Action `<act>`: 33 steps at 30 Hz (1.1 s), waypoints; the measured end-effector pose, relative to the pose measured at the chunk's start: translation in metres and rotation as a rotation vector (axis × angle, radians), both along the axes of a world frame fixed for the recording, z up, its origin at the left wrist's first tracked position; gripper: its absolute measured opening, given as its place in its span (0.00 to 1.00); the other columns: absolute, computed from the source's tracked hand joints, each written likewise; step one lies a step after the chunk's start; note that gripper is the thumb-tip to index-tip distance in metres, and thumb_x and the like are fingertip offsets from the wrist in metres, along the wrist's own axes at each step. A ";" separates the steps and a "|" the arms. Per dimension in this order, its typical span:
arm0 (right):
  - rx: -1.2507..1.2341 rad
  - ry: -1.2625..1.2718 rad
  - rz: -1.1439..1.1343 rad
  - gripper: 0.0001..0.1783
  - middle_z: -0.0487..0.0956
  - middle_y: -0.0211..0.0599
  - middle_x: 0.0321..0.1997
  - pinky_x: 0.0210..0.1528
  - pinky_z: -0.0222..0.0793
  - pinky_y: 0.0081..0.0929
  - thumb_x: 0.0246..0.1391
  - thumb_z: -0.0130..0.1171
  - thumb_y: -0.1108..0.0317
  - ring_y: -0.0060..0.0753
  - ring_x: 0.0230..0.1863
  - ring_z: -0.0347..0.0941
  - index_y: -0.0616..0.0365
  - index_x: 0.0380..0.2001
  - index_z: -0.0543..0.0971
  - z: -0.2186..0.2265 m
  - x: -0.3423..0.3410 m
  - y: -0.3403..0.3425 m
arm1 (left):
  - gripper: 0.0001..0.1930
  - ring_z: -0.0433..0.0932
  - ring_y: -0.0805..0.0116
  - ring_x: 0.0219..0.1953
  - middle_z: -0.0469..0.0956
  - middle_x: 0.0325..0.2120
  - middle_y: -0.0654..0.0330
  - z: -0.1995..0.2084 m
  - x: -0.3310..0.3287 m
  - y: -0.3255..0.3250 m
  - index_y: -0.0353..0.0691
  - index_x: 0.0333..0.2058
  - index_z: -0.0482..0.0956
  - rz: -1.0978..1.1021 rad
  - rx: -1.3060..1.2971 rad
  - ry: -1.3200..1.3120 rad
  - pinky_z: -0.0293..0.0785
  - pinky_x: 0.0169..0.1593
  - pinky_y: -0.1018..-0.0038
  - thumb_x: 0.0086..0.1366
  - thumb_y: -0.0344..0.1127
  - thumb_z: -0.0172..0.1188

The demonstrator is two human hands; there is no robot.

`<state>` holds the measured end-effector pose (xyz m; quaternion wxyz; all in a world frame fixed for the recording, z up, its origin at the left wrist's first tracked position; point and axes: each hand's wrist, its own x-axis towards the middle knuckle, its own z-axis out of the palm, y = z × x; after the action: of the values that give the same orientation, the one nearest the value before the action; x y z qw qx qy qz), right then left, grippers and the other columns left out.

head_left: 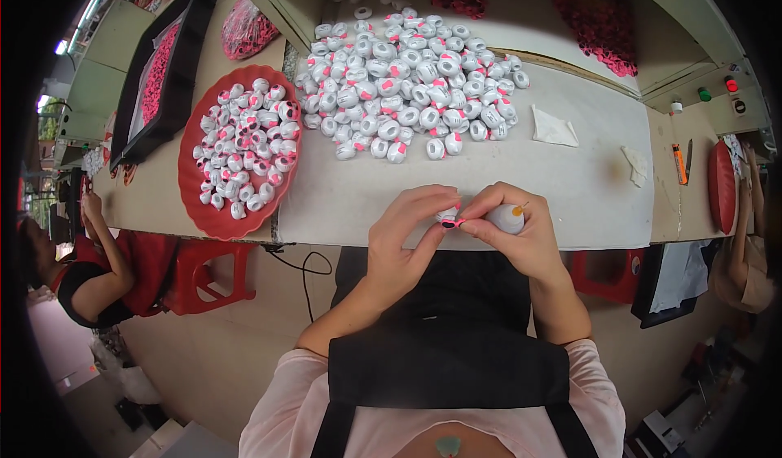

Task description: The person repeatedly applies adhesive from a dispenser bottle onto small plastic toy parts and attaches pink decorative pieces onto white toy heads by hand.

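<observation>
White, with pink and black at its front, one small moulded piece (445, 215) sits between the hands at the near edge of the counter (342, 205): the left hand (399, 234) pinches it, while the right hand (531, 242) grips its pink edge and also holds one needle-tipped bottle (508, 221). Apparently a pink part is being fitted; the next move calls for steady fingertip pressure. Beyond lie one uncountable pile of white pieces (407, 83), one red bowl (224, 226) of more, two pale scraps (555, 128).

Tray (221, 227) left of heaped pieces (399, 83)
</observation>
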<state>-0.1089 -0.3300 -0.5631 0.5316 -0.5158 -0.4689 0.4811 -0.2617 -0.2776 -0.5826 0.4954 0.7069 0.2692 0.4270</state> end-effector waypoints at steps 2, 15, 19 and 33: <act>-0.009 0.004 -0.020 0.04 0.73 0.30 0.23 0.31 0.61 0.15 0.38 0.57 0.77 0.18 0.26 0.67 0.62 0.22 0.74 -0.001 0.000 -0.001 | 0.15 0.71 0.61 0.39 0.72 0.35 0.53 -0.001 0.000 0.000 0.34 0.35 0.72 -0.016 0.031 0.006 0.67 0.40 0.74 0.45 0.18 0.54; 0.027 0.181 -0.167 0.11 0.70 0.27 0.22 0.30 0.60 0.14 0.36 0.60 0.78 0.15 0.25 0.65 0.60 0.26 0.70 -0.008 -0.012 -0.004 | 0.14 0.67 0.65 0.44 0.68 0.41 0.52 -0.003 -0.008 0.001 0.31 0.40 0.68 -0.240 -0.450 -0.315 0.65 0.46 0.72 0.52 0.21 0.52; 0.044 0.287 -0.073 0.15 0.70 0.28 0.22 0.30 0.59 0.14 0.35 0.61 0.78 0.15 0.26 0.64 0.62 0.30 0.70 -0.007 -0.022 -0.005 | 0.14 0.67 0.65 0.45 0.68 0.41 0.52 -0.005 -0.011 0.000 0.31 0.40 0.68 -0.299 -0.620 -0.380 0.64 0.47 0.71 0.52 0.21 0.51; -0.017 0.536 0.037 0.13 0.72 0.34 0.23 0.23 0.64 0.14 0.39 0.58 0.79 0.20 0.21 0.69 0.64 0.32 0.70 -0.017 -0.023 0.002 | 0.12 0.71 0.66 0.38 0.71 0.37 0.53 -0.005 -0.017 0.008 0.31 0.38 0.71 -0.350 -0.523 -0.305 0.67 0.44 0.71 0.52 0.24 0.53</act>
<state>-0.1315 -0.3276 -0.5805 0.6236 -0.3658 -0.3167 0.6140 -0.2789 -0.2700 -0.5875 0.7601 0.5194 0.1671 0.3529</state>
